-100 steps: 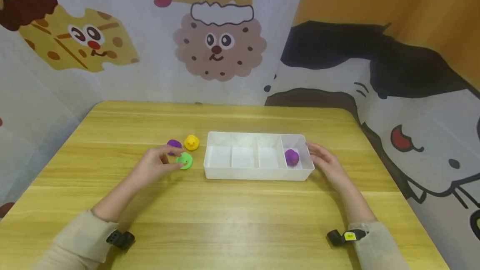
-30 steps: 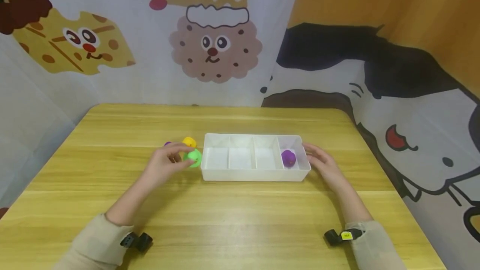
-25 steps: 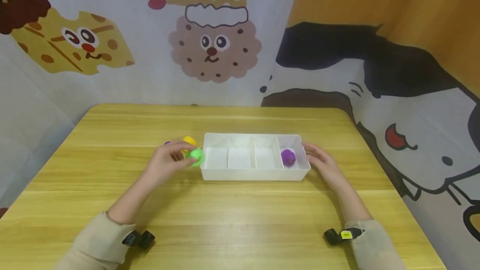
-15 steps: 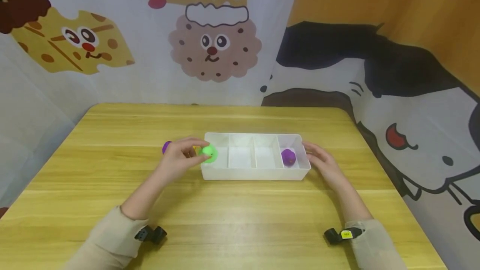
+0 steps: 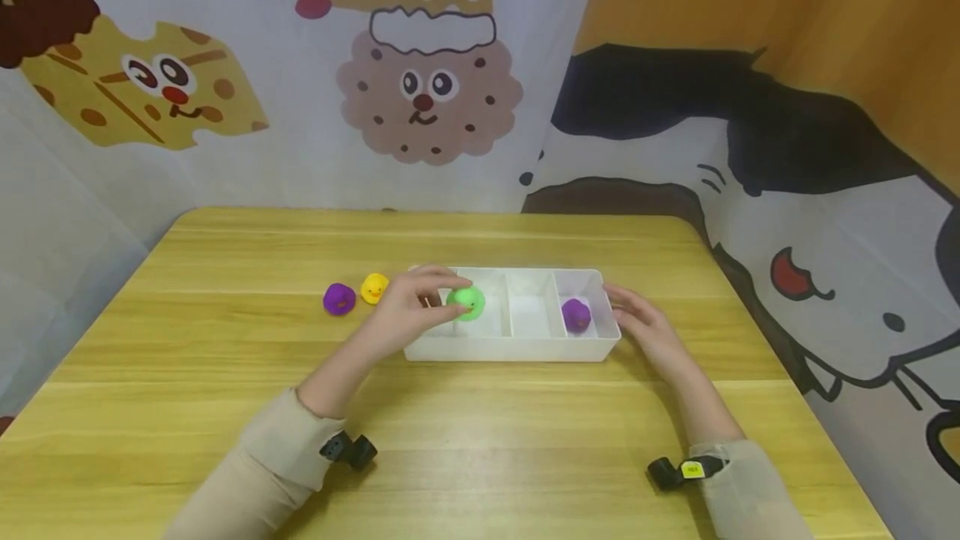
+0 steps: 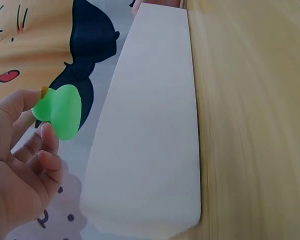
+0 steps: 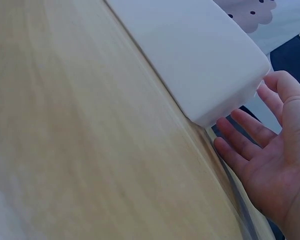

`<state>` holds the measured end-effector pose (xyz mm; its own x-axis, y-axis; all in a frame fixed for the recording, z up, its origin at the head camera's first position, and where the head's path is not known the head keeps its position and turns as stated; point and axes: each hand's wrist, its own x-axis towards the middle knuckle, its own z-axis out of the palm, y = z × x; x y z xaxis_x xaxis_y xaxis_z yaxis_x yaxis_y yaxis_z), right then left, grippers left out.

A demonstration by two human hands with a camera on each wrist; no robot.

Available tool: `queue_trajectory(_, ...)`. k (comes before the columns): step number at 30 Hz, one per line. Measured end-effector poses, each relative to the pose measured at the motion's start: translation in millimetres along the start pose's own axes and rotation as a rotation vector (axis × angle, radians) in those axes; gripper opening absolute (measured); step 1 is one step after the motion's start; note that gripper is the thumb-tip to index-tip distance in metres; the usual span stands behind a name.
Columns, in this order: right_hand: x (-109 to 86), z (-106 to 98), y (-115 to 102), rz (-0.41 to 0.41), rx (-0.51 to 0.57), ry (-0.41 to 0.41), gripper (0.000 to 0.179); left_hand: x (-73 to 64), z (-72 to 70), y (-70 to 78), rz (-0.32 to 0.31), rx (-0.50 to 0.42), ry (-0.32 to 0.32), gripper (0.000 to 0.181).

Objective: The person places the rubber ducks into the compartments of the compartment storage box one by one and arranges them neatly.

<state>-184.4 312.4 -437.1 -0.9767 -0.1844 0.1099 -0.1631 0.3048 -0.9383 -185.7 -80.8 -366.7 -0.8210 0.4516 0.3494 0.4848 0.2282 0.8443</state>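
My left hand (image 5: 408, 307) pinches a green rubber duck (image 5: 468, 302) between thumb and fingers, held above the second compartment from the left of a white divided box (image 5: 510, 349). The left wrist view shows the green duck (image 6: 65, 112) raised beside the box's long side wall (image 6: 145, 120). My right hand (image 5: 647, 325) rests against the box's right end with fingers fairly straight; in the right wrist view its fingertips (image 7: 225, 125) touch or nearly touch that end wall. Inside the rightmost compartment lies a purple rubber duck (image 5: 576, 315).
Left of the box, a yellow rubber duck (image 5: 374, 288) and another purple duck (image 5: 340, 299) sit on the wooden table (image 5: 480, 440). Behind the table hangs a cartoon-printed cloth (image 5: 285, 173). Each wrist wears a small black camera (image 5: 348, 450).
My left hand has lifted the green duck off the table and carried it rightward over the box. The yellow and purple ducks at left are uncovered again. My right hand stays at the box's end.
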Motion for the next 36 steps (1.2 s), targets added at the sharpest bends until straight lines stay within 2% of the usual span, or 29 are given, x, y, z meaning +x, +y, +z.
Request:
queue_trajectory(5, 0.6, 0, 2, -0.002, 0.000, 0.001, 0.046, 12.5, 9.3, 0.0, 0.012, 0.041, -0.024, 0.028)
queue_trajectory(14, -0.7, -1, 1, -0.004, 0.004, -0.003, 0.049, 35.5, 27.0, 5.1, -0.047, 0.012, -0.063, 0.029)
queue_trajectory(18, -0.6, -1, 1, -0.009, 0.019, -0.006, 0.049, 43.7, 35.5, 5.7, -0.065, 0.034, -0.092, 0.030)
queue_trajectory(25, 0.0, 0, 0, -0.013, 0.023, -0.006, 0.049, 57.9, 47.7, -1.1, -0.080, 0.045, -0.152, 0.033)
queue_trajectory(36, -0.4, -2, 1, 0.006, 0.019, -0.009, 0.048, 76.1, 60.9, -10.9, -0.148, 0.050, -0.240, 0.040)
